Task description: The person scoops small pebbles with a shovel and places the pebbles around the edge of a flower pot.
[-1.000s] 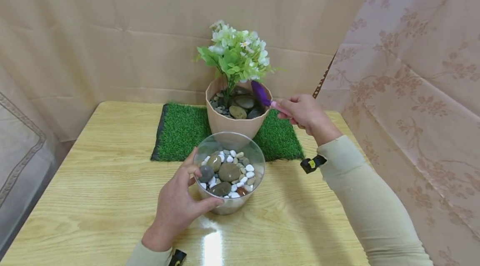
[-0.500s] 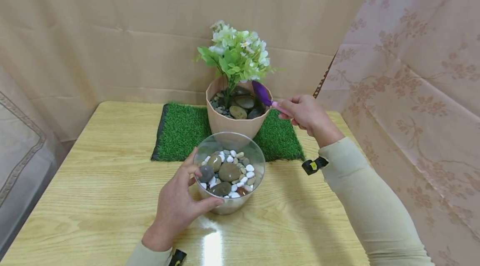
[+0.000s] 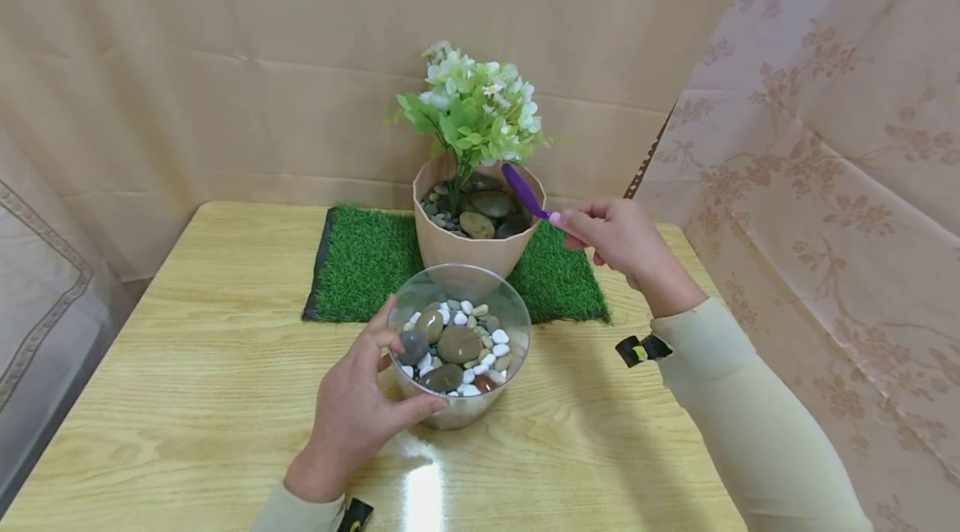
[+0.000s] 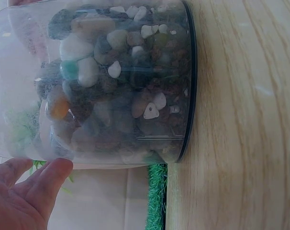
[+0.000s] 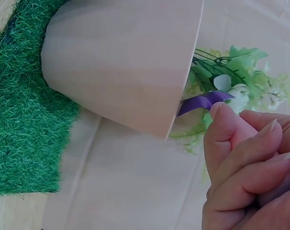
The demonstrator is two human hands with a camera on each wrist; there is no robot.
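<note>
My left hand (image 3: 356,407) grips the side of a clear plastic container (image 3: 457,414), thumb at the near rim and fingers round the left wall. White, grey and brown pebbles (image 3: 459,343) fill its lower part, several of them large. In the left wrist view the fingers (image 4: 47,184) touch the container's wall. My right hand (image 3: 618,240) pinches the pink handle of a small trowel (image 3: 527,193). Its purple blade slants over the right rim of a beige flowerpot (image 3: 472,253), part of it inside. The right wrist view shows curled fingers (image 5: 245,163); the blade's tip is hidden behind the pot wall.
White-flowered greenery (image 3: 480,107) stands in the pot among dark stones (image 3: 491,203). Under the pot lies an artificial grass mat (image 3: 360,265) on the wooden table (image 3: 187,399). A beige cloth (image 3: 300,82) hangs behind; a patterned curtain (image 3: 840,182) hangs at the right.
My right hand has shifted slightly right and nearer to me, and the trowel's blade has turned so that it looks narrower. The left hand and the container have stayed put.
</note>
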